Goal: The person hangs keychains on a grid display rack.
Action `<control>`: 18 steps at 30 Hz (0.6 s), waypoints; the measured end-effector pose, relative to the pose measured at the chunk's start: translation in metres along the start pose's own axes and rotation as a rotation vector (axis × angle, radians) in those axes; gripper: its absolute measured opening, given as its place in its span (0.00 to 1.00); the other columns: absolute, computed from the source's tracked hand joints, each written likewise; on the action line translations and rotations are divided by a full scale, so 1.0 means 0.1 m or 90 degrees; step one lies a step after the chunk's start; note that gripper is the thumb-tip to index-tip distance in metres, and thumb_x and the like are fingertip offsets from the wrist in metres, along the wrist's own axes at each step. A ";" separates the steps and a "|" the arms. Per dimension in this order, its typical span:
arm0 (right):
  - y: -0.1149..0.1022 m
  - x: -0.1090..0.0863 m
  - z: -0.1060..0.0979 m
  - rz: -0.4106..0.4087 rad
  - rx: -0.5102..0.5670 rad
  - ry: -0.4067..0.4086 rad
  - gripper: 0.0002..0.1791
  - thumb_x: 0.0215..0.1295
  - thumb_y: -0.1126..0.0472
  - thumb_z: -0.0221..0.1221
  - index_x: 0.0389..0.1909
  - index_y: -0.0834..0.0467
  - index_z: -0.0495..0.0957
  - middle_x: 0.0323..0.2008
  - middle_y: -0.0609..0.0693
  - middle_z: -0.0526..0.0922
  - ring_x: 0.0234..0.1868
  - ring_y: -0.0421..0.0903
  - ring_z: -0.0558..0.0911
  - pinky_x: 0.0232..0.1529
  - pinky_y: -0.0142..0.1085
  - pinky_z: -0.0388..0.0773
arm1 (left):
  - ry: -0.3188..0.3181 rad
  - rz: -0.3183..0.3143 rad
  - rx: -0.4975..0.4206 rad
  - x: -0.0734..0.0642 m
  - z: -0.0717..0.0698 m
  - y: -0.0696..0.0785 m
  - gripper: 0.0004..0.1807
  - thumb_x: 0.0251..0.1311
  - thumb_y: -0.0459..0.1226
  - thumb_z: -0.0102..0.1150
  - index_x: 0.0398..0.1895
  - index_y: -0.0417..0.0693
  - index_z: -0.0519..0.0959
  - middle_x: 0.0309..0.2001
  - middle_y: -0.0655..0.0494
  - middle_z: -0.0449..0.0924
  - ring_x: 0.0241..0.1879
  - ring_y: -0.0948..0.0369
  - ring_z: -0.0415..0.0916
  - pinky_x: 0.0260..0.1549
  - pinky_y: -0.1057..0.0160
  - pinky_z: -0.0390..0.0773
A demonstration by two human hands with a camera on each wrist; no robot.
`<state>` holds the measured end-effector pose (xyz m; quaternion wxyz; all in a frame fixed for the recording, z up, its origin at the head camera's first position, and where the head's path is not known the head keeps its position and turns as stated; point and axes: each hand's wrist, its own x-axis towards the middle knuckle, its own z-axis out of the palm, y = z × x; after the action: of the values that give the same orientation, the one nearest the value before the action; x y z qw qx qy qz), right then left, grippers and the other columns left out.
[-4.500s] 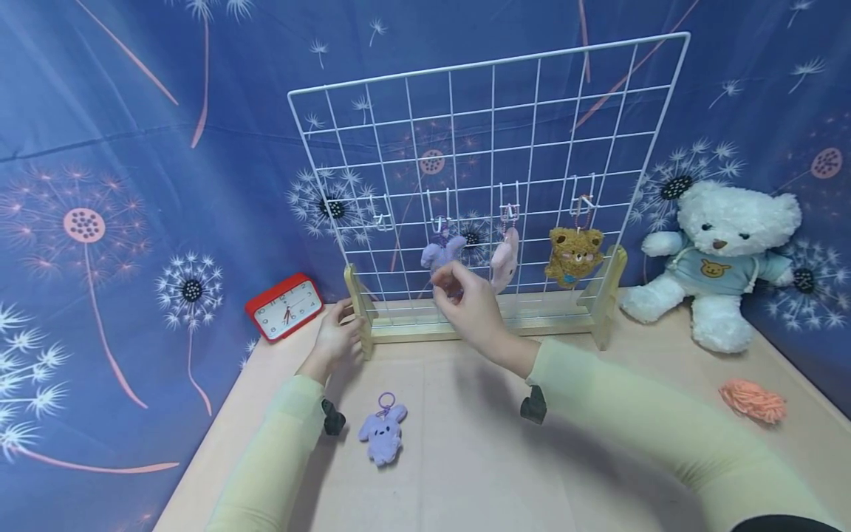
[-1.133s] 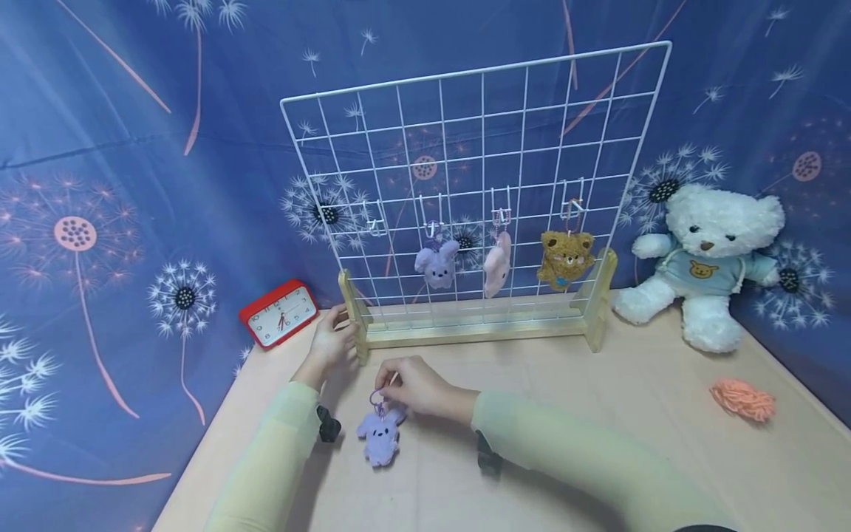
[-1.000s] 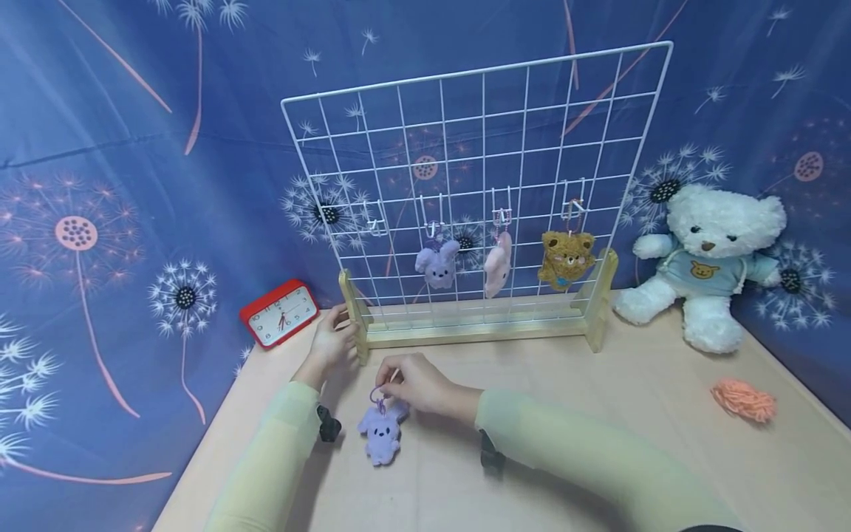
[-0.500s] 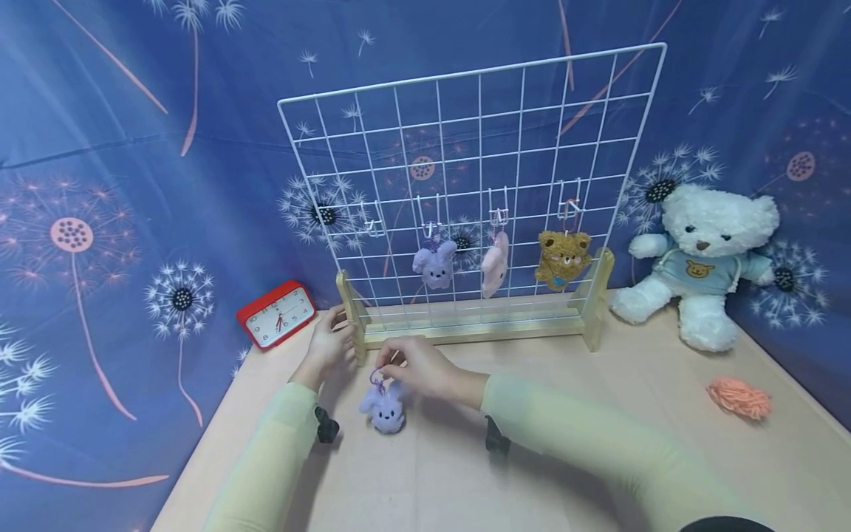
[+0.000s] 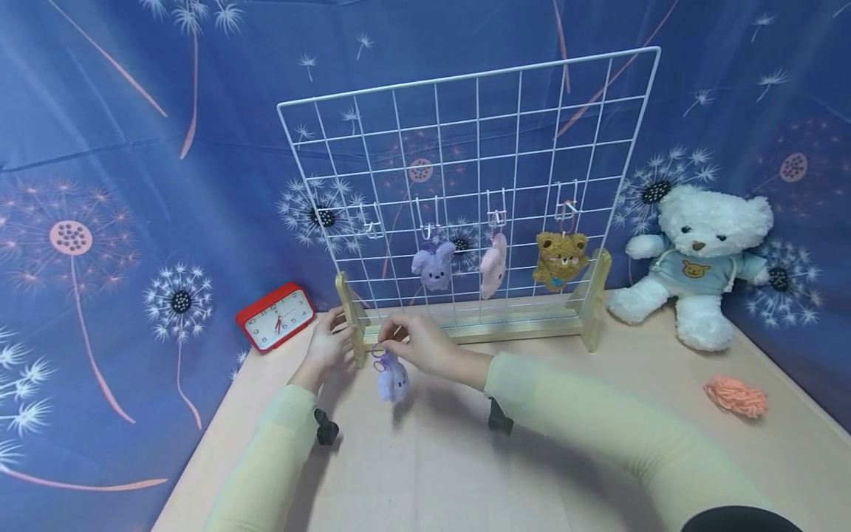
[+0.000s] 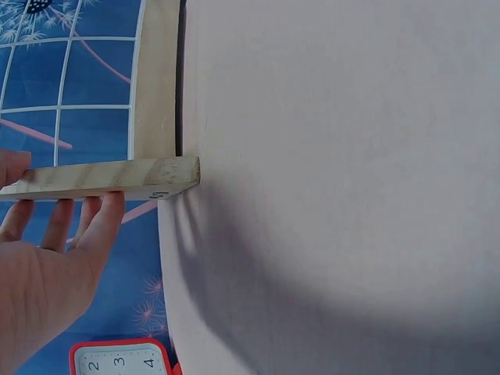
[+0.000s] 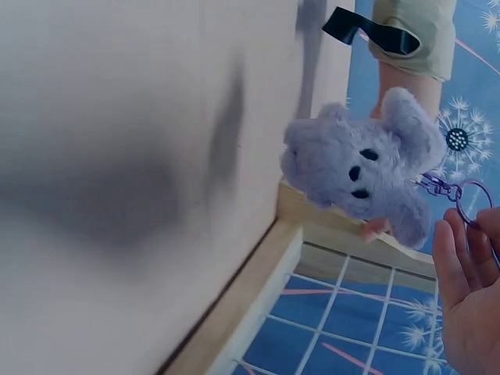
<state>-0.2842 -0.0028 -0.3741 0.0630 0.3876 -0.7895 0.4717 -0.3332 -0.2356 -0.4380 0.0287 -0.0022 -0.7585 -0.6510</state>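
My right hand (image 5: 422, 343) pinches the purple ring (image 7: 474, 201) of a lilac plush keychain (image 7: 359, 160) with long floppy ears. The plush dangles over the table, turned sideways in the head view. At the left end of the wire rack, my left hand (image 5: 329, 343) holds the wooden stand's upright (image 6: 101, 178), thumb on one side and fingers on the other. On the white wire grid (image 5: 479, 118) hang another lilac plush (image 5: 433, 267), a pale pink plush (image 5: 493, 267) and a brown bear plush (image 5: 561, 260). The leftmost hook (image 5: 374, 227) holds nothing.
A red alarm clock (image 5: 275, 316) stands left of the rack, close to my left hand. To the right sits a white teddy bear (image 5: 698, 266) in a blue shirt. A bundle of orange yarn (image 5: 736, 396) lies on the table (image 5: 465, 473) at the right.
My right hand went from the hanging lilac plush down to the keychain on the table, took its ring and lifted it toward the rack. The left hand stays on the stand.
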 end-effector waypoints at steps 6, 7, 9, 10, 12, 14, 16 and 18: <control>-0.10 0.10 -0.12 -0.032 -0.028 0.052 0.06 0.63 0.73 0.66 0.34 0.60 0.81 0.35 0.51 0.87 0.33 0.42 0.85 0.37 0.28 0.82 | 0.006 0.001 0.005 0.02 0.00 -0.01 0.30 0.72 0.26 0.52 0.76 0.37 0.60 0.70 0.31 0.64 0.64 0.41 0.68 0.52 0.60 0.80; -0.12 0.12 -0.14 -0.034 -0.032 0.060 0.06 0.63 0.72 0.66 0.33 0.59 0.81 0.35 0.51 0.87 0.33 0.41 0.85 0.37 0.28 0.82 | 0.006 0.001 0.005 0.02 0.00 -0.01 0.30 0.72 0.26 0.52 0.76 0.37 0.60 0.70 0.31 0.64 0.64 0.42 0.68 0.52 0.60 0.80; -0.16 0.15 -0.17 -0.035 -0.042 0.076 0.05 0.64 0.71 0.66 0.33 0.59 0.82 0.35 0.50 0.87 0.33 0.41 0.85 0.37 0.27 0.82 | 0.007 0.000 0.003 0.02 0.00 -0.01 0.30 0.72 0.26 0.52 0.75 0.37 0.61 0.70 0.32 0.65 0.64 0.43 0.68 0.54 0.57 0.79; -0.18 0.17 -0.19 -0.034 -0.046 0.082 0.05 0.64 0.71 0.66 0.33 0.59 0.82 0.35 0.50 0.87 0.33 0.40 0.85 0.37 0.27 0.82 | 0.008 -0.001 0.002 0.03 0.00 -0.01 0.30 0.72 0.26 0.52 0.75 0.37 0.61 0.70 0.32 0.65 0.64 0.43 0.68 0.56 0.56 0.78; -0.23 0.20 -0.24 -0.033 -0.051 0.093 0.04 0.64 0.71 0.66 0.34 0.59 0.82 0.35 0.50 0.87 0.33 0.40 0.85 0.37 0.27 0.82 | 0.007 0.001 -0.001 0.03 0.00 -0.01 0.30 0.72 0.26 0.52 0.75 0.37 0.61 0.70 0.32 0.65 0.64 0.43 0.68 0.58 0.51 0.77; -0.27 0.22 -0.28 -0.031 -0.053 0.102 0.04 0.65 0.71 0.66 0.34 0.60 0.82 0.34 0.50 0.86 0.34 0.41 0.84 0.38 0.28 0.81 | 0.007 0.005 0.000 0.03 0.00 -0.01 0.29 0.71 0.25 0.51 0.75 0.36 0.61 0.69 0.31 0.65 0.64 0.42 0.68 0.60 0.49 0.76; -0.31 0.25 -0.32 -0.034 -0.054 0.109 0.04 0.65 0.71 0.65 0.35 0.60 0.82 0.34 0.50 0.86 0.34 0.41 0.84 0.37 0.28 0.82 | 0.007 0.009 0.002 0.03 0.00 -0.02 0.29 0.71 0.25 0.51 0.74 0.36 0.61 0.69 0.31 0.65 0.64 0.42 0.68 0.60 0.49 0.76; -0.34 0.27 -0.35 -0.037 -0.053 0.115 0.04 0.64 0.71 0.65 0.35 0.60 0.82 0.34 0.51 0.86 0.33 0.42 0.83 0.37 0.29 0.82 | 0.007 0.012 0.005 0.02 -0.01 -0.03 0.29 0.71 0.25 0.51 0.74 0.35 0.61 0.69 0.30 0.65 0.64 0.41 0.68 0.58 0.52 0.77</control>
<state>-0.2889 0.0016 -0.3188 0.1635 0.3632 -0.7881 0.4693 -0.3357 -0.2366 -0.4403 0.0390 -0.0055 -0.7608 -0.6478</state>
